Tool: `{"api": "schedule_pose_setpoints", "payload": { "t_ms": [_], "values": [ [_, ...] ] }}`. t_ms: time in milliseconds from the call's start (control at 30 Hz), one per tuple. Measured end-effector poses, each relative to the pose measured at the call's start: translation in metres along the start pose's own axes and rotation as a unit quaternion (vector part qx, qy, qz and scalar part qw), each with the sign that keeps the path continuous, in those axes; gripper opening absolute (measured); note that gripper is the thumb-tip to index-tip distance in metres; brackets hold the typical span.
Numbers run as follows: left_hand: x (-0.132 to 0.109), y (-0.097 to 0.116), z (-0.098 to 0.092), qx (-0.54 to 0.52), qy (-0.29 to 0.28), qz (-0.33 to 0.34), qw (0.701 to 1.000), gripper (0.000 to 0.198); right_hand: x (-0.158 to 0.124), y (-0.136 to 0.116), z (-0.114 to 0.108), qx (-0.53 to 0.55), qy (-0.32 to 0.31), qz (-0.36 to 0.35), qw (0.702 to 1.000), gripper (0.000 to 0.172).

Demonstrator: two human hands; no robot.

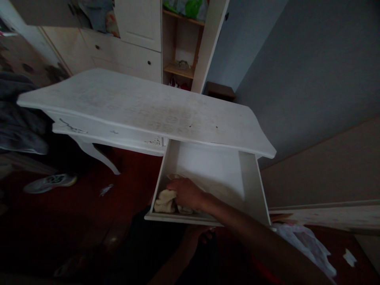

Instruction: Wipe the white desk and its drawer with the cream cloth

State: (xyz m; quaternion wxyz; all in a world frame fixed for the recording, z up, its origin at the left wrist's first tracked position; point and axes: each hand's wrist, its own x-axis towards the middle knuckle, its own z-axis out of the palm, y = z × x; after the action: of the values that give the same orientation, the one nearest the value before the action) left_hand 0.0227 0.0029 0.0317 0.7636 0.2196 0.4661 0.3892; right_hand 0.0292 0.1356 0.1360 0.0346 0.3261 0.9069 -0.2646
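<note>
Beige cloth [165,201] touches the right hand [187,192] within the drawer's edges [160,177], left hand [198,232] below, grips unclear.

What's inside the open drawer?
Beige cloth in the near left corner of the drawer, right hand on it. The hand covers part of the cloth, the forearm part of the drawer; anything under the cloth isn't visible.

1 head-worn camera looks forward and steeply down from the front side of the white surface [118,95]. The open drawer [212,158] and both hands [188,193] sit close, low in the middle; the cabinet [136,23] stands farther off, along the top.
</note>
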Motion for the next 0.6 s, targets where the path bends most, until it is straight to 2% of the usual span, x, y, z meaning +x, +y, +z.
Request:
{"api": "schedule_pose_setpoints", "payload": {
  "t_ms": [167,333,467,600],
  "values": [
    [0.001,-0.002,0.000,0.000,0.001,-0.016,1.000,0.042,-0.028,0.029,-0.011,0.073,-0.039,-0.031,0.996,0.015],
    [-0.002,0.000,-0.001,0.008,-0.012,-0.003,1.000,0.040,-0.074,0.070,-0.024,0.134,-0.080,-0.003,0.988,0.016],
    [-0.003,0.004,-0.001,0.015,-0.015,-0.014,1.000,0.038,-0.114,0.090,-0.039,0.066,-0.117,0.074,0.988,0.017],
    [-0.003,0.005,-0.004,0.027,-0.027,-0.010,0.999,0.036,-0.143,0.099,-0.049,-0.024,-0.140,0.159,0.977,0.026]
  ]
}}
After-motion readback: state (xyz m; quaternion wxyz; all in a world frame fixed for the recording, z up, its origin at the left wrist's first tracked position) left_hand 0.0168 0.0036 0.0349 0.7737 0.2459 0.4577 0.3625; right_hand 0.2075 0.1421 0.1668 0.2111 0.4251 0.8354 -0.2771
